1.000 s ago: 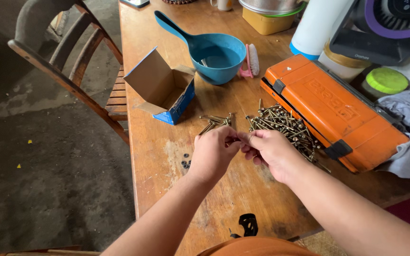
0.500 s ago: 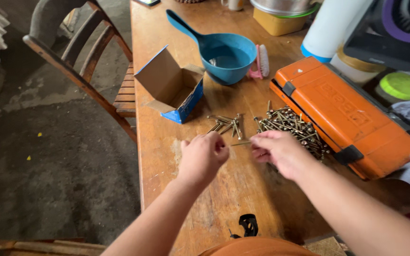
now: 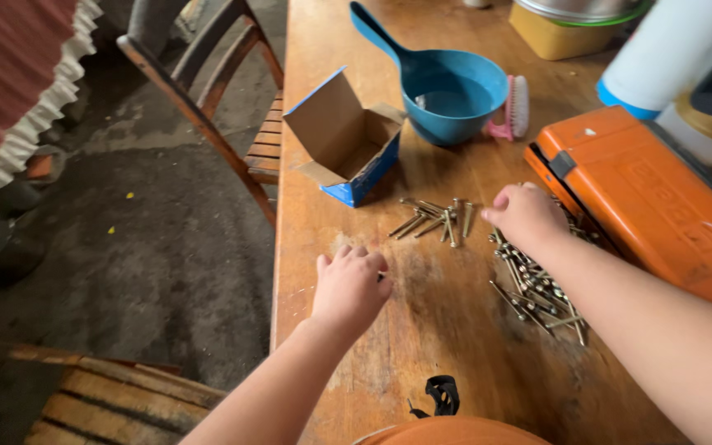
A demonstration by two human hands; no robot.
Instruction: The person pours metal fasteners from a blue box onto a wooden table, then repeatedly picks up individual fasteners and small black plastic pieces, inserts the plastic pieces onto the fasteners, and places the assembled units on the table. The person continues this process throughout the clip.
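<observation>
The hands have parted: right hand (image 3: 527,216) reaches the small sorted pile (image 3: 434,221), fingers' grasp unclear; left hand (image 3: 349,284) rests curled on the surface (image 3: 447,330); the big screw heap (image 3: 537,288) remains.

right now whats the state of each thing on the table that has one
cardboard box: open, flaps up
orange case: lid shut
blue scoop: upright
small screw pile: loose, near the box
large screw pile: spread out
left hand: knuckles up, on table
right hand: over screws
</observation>
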